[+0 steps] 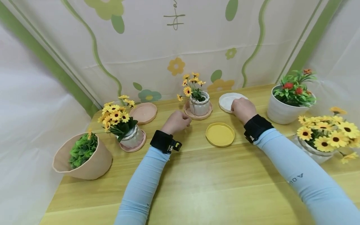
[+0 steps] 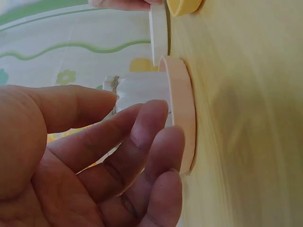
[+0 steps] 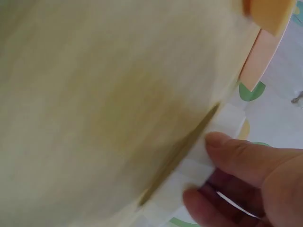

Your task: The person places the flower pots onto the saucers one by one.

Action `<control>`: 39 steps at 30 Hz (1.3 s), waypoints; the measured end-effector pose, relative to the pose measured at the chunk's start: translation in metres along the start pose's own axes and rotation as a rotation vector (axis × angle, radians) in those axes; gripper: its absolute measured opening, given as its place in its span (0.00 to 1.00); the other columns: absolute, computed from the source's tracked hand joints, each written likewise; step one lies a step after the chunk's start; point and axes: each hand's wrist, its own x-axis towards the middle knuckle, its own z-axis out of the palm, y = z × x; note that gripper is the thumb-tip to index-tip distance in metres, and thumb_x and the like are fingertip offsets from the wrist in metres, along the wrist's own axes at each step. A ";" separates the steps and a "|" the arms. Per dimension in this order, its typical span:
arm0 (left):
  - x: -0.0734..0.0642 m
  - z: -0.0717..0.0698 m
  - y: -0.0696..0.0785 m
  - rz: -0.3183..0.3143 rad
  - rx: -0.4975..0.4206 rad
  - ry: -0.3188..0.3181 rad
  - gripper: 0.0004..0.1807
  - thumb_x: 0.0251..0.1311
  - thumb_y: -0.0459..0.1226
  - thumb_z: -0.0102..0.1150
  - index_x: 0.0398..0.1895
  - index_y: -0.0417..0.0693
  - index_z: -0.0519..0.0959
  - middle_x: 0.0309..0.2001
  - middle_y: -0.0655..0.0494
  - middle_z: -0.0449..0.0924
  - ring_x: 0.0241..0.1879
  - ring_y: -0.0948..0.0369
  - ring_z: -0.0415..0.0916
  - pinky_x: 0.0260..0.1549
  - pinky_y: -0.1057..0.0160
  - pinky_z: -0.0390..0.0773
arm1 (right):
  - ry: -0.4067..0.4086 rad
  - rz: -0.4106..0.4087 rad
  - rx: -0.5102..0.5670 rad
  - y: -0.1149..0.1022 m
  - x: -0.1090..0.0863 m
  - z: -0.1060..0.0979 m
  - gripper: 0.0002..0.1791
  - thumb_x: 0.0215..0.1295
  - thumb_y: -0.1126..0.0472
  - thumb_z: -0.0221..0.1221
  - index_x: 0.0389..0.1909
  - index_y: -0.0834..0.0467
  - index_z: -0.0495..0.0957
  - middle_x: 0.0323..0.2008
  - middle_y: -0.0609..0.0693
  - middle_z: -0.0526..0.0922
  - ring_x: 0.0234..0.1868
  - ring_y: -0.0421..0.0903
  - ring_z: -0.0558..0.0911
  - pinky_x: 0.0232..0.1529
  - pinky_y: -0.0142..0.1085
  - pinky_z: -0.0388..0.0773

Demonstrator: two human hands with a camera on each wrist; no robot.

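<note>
At the back of the table, my right hand (image 1: 244, 109) grips the rim of a white saucer (image 1: 226, 100). In the right wrist view the thumb (image 3: 227, 144) lies against the saucer's outer wall, and a dark shadow line runs under its edge. My left hand (image 1: 176, 122), fingers loosely bent and holding nothing, hovers just in front of a pink saucer (image 2: 182, 109). On that saucer stands a small white pot (image 1: 200, 107) with yellow flowers. A yellow saucer (image 1: 220, 134) lies on the table between the two forearms.
Left of my left arm are a flowerpot (image 1: 133, 137) on a pink saucer, a bare pink saucer (image 1: 144, 112) and a large pink pot (image 1: 95, 162) with greenery. To the right stand a white pot (image 1: 284, 109) with red flowers and another yellow-flowered pot (image 1: 315, 153). A printed curtain (image 1: 140, 37) hangs behind.
</note>
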 end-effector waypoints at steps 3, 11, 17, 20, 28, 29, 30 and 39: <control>0.000 0.002 -0.001 0.002 0.013 -0.010 0.20 0.73 0.40 0.51 0.30 0.36 0.86 0.14 0.58 0.68 0.14 0.63 0.60 0.15 0.67 0.59 | -0.043 0.012 -0.005 -0.003 0.000 -0.001 0.08 0.55 0.74 0.64 0.21 0.62 0.86 0.24 0.56 0.83 0.28 0.54 0.79 0.35 0.52 0.79; 0.000 0.005 0.000 0.016 0.045 -0.010 0.20 0.73 0.41 0.51 0.30 0.39 0.87 0.16 0.57 0.71 0.15 0.62 0.62 0.17 0.66 0.61 | -0.070 -0.005 -0.006 -0.006 0.000 -0.003 0.08 0.54 0.75 0.62 0.21 0.64 0.84 0.22 0.55 0.82 0.25 0.53 0.78 0.36 0.51 0.79; 0.003 0.009 0.006 0.103 0.036 -0.015 0.18 0.73 0.38 0.51 0.31 0.36 0.86 0.26 0.47 0.81 0.18 0.62 0.65 0.18 0.67 0.64 | -0.123 0.003 -0.014 -0.007 0.000 -0.007 0.08 0.55 0.76 0.60 0.23 0.64 0.84 0.24 0.57 0.83 0.27 0.54 0.79 0.37 0.50 0.79; 0.005 0.012 0.010 0.101 0.023 -0.015 0.17 0.73 0.39 0.52 0.34 0.37 0.87 0.31 0.46 0.84 0.19 0.62 0.67 0.19 0.67 0.66 | -0.166 0.019 -0.004 -0.010 -0.001 -0.016 0.06 0.56 0.76 0.59 0.31 0.68 0.85 0.31 0.61 0.85 0.34 0.57 0.82 0.42 0.51 0.79; 0.017 0.022 0.031 0.141 -0.011 -0.046 0.15 0.73 0.39 0.52 0.45 0.35 0.84 0.36 0.46 0.85 0.26 0.60 0.76 0.25 0.66 0.74 | -0.130 -0.009 0.006 -0.021 -0.001 -0.097 0.09 0.59 0.72 0.58 0.36 0.72 0.84 0.37 0.67 0.84 0.39 0.62 0.82 0.43 0.52 0.79; 0.019 0.022 0.035 0.155 -0.009 -0.052 0.15 0.74 0.38 0.51 0.47 0.36 0.83 0.36 0.48 0.85 0.27 0.59 0.77 0.27 0.65 0.75 | -0.121 -0.005 0.008 -0.021 -0.002 -0.111 0.09 0.61 0.71 0.57 0.36 0.71 0.84 0.35 0.65 0.85 0.37 0.61 0.82 0.41 0.51 0.79; 0.022 0.023 0.039 0.163 0.006 -0.059 0.14 0.74 0.38 0.50 0.48 0.38 0.83 0.34 0.48 0.85 0.27 0.59 0.77 0.32 0.65 0.74 | -0.107 0.008 0.011 -0.020 -0.004 -0.124 0.09 0.63 0.70 0.56 0.35 0.70 0.85 0.32 0.63 0.85 0.34 0.58 0.81 0.38 0.50 0.78; 0.058 0.035 0.065 0.090 0.067 -0.207 0.25 0.81 0.42 0.33 0.23 0.44 0.70 0.18 0.52 0.68 0.17 0.57 0.63 0.26 0.63 0.67 | -0.062 0.191 -0.064 0.019 -0.026 -0.211 0.16 0.71 0.63 0.55 0.49 0.73 0.80 0.45 0.72 0.82 0.41 0.66 0.80 0.46 0.59 0.74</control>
